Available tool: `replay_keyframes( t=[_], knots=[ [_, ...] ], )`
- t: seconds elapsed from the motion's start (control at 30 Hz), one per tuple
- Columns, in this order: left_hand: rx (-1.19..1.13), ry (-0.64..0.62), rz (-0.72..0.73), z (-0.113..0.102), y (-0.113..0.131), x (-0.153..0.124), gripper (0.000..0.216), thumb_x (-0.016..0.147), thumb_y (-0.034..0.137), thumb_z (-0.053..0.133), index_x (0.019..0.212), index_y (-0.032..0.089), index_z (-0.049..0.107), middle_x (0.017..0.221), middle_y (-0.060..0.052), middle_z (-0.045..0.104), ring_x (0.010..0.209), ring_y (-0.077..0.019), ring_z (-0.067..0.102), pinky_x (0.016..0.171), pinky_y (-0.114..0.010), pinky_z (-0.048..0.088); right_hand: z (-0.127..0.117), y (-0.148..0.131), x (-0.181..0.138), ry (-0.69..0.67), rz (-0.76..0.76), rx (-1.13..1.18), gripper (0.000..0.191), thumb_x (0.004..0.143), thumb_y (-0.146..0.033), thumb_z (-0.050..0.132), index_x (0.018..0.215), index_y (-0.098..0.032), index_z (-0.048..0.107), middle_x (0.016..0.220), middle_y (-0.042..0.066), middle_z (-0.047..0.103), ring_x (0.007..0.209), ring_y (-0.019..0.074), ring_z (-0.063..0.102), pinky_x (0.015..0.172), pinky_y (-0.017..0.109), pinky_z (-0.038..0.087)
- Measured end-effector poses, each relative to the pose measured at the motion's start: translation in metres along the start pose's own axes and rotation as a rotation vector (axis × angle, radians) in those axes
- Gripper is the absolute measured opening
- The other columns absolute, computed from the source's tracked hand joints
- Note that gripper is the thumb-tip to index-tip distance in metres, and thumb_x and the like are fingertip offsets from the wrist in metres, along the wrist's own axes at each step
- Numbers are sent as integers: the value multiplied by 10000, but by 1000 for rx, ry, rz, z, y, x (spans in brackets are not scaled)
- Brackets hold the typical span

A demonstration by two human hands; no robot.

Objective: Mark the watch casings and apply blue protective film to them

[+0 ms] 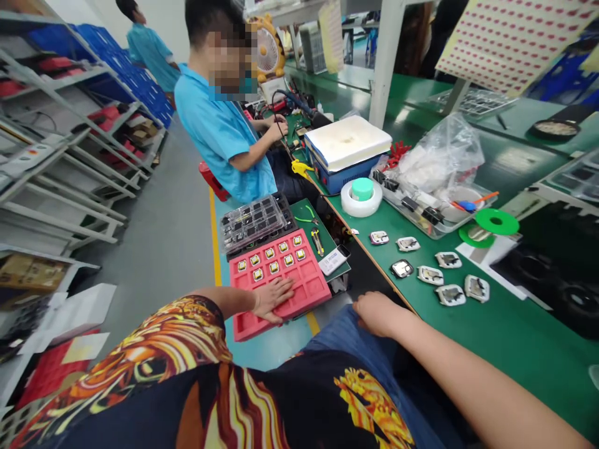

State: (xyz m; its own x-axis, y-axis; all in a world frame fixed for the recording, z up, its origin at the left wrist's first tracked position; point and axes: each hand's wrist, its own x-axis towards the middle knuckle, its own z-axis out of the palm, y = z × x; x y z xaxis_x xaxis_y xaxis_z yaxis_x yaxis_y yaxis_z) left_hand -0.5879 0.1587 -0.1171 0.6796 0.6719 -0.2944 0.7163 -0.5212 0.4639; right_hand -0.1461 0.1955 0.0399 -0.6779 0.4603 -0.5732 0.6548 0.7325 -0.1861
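Observation:
My left hand [274,298] lies flat with fingers spread on a red foam tray [309,280] that holds several small square parts [274,257] in its far pockets. My right hand [377,313] rests on my knee by the edge of the green bench [505,330], fingers curled under with nothing visible in them. Several small square parts in white holders [449,277] lie loose on the bench, to the right of that hand.
A clear parts tray [255,221] sits behind the red one. A co-worker in a blue shirt [219,131] sits ahead at the bench. Tape roll [360,196], blue box [346,153], plastic tray with a bag [435,181] and green reels [491,224] stand on the bench. Shelving [60,156] lines the left.

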Motion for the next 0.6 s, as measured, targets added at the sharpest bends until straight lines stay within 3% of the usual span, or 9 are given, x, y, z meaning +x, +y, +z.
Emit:
replay_keyframes(
  t=[0.13, 0.27, 0.37, 0.43, 0.5, 0.53, 0.6],
  knots=[
    [50, -35, -58, -9, 14, -1, 1083, 783, 770, 701, 1578, 44, 588, 1750, -324, 391, 1619, -565, 336, 1330, -677, 152, -9, 1, -3, 26, 31, -27, 296, 993, -235, 707, 1211, -73, 825, 1222, 254, 798, 1175, 385, 784, 998, 428, 597],
    [115, -59, -159, -21, 46, 0, 1076, 753, 725, 733, 1568, 36, 594, 1736, -359, 387, 1631, -564, 341, 1340, -709, 167, -13, 6, 0, 26, 49, -4, 307, 974, -188, 731, 1221, -26, 815, 1226, 274, 792, 1206, 375, 778, 1018, 415, 603],
    [152, -19, -264, -30, 77, 8, 1011, 806, 745, 702, 1524, 37, 632, 1680, -371, 459, 1584, -558, 428, 1301, -701, 302, -12, 8, 9, 1, 42, 26, 279, 932, -159, 829, 1191, -56, 813, 1208, 221, 801, 1207, 333, 773, 1083, 441, 604],
    [152, 26, -313, -42, 95, 20, 857, 850, 757, 686, 1374, 81, 736, 1509, -335, 632, 1406, -513, 619, 1185, -625, 475, -9, 9, 19, -14, 36, 48, 250, 951, -188, 855, 1181, -107, 799, 1233, 151, 796, 1223, 294, 758, 1121, 486, 604],
    [125, 79, -322, -62, 112, 40, 638, 864, 727, 729, 1136, 155, 809, 1141, -215, 782, 1029, -386, 768, 968, -489, 589, -5, 10, 32, -21, 22, 77, 219, 982, -238, 852, 1164, -137, 784, 1262, 111, 780, 1246, 274, 741, 1138, 513, 603],
    [104, 123, -314, -75, 119, 54, 546, 889, 694, 738, 1093, 193, 807, 1004, -145, 785, 888, -314, 762, 879, -422, 591, -2, 11, 40, -15, 10, 95, 219, 991, -258, 849, 1160, -137, 780, 1267, 111, 773, 1252, 275, 736, 1141, 517, 603],
    [74, 305, -296, -103, 131, 86, 461, 1036, 612, 607, 1225, 221, 759, 1038, -100, 777, 860, -242, 735, 835, -360, 568, 4, 13, 55, 30, -26, 142, 256, 1001, -295, 845, 1182, -130, 770, 1274, 119, 761, 1252, 280, 730, 1134, 522, 607]
  ],
)
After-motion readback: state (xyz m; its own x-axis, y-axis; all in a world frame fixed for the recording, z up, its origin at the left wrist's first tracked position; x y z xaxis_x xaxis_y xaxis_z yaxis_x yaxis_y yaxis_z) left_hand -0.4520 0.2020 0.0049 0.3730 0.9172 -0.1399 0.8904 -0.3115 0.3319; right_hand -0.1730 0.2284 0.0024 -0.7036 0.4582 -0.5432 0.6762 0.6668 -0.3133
